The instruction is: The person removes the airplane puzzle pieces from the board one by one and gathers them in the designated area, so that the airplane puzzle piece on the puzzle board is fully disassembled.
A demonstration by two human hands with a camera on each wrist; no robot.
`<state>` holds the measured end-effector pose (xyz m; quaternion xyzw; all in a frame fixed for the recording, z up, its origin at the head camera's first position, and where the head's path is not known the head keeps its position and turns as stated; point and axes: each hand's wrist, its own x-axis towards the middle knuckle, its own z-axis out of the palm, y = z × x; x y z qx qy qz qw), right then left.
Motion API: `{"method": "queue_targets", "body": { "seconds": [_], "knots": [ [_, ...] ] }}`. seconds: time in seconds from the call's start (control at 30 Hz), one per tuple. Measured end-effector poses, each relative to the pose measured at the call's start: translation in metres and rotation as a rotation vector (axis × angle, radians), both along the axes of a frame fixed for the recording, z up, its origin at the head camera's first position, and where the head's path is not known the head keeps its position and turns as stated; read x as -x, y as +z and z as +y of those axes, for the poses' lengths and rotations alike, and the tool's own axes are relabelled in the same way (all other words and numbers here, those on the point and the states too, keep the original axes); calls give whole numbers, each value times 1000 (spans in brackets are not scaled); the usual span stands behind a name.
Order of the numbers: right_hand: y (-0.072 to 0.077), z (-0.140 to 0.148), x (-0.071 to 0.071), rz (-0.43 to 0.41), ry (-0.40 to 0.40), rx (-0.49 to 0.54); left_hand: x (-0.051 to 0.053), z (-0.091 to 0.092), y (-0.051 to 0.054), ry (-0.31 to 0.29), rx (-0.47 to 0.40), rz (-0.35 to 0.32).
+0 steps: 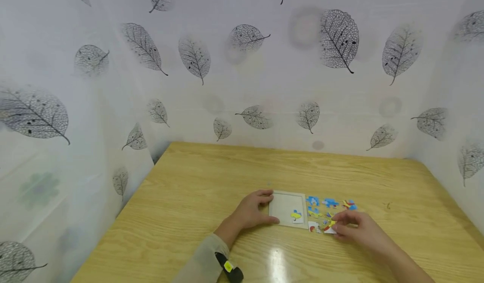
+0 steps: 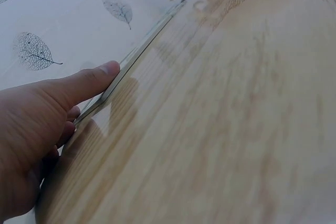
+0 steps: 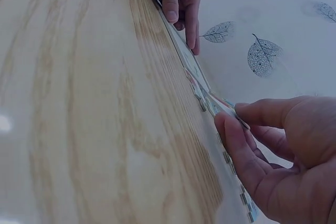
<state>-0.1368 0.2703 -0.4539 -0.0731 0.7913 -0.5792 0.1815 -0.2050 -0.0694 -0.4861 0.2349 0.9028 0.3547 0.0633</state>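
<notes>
A pale square puzzle tray (image 1: pixel 281 207) lies flat on the table. One puzzle piece with a yellow patch (image 1: pixel 296 216) sits in its lower right corner. My left hand (image 1: pixel 254 209) holds the tray's left side, thumb at the near edge and fingers at the far edge. Between thumb and fingers, my right hand (image 1: pixel 355 228) pinches a puzzle piece (image 1: pixel 330 228) with red and yellow on white. In the right wrist view this held piece (image 3: pixel 229 109) is tilted and raised above the other pieces. The right fingertips hide part of it.
Several loose puzzle pieces (image 1: pixel 330 202) in blue, yellow and white lie to the right of the tray. The wooden table (image 1: pixel 211 173) meets a leaf-patterned curtain (image 1: pixel 264 77) at the back and sides. A black band (image 1: pixel 229 267) is on the left sleeve.
</notes>
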Motion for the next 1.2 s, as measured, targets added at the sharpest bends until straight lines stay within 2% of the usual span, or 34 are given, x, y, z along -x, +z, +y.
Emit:
{"method": "queue_targets", "body": {
  "seconds": [0.13,0.37,0.53,0.97,1.07,1.2],
  "knots": [
    [-2,1,-4,15,-55,-53,-1,0,1,6,-3,-8],
    [1,-6,-7,122,-172,-447,-1,2,-1,1,5,-2],
    [3,-8,-7,133,-191,-541,0,2,-2,-1,7,3],
    [8,-9,-5,155,-176,-546,1,2,-3,2,13,5],
    [11,-12,-3,140,-165,-481,1,2,-3,4,17,11],
    [14,-21,2,95,-143,-334,1,1,-2,6,19,6]
  ]
}}
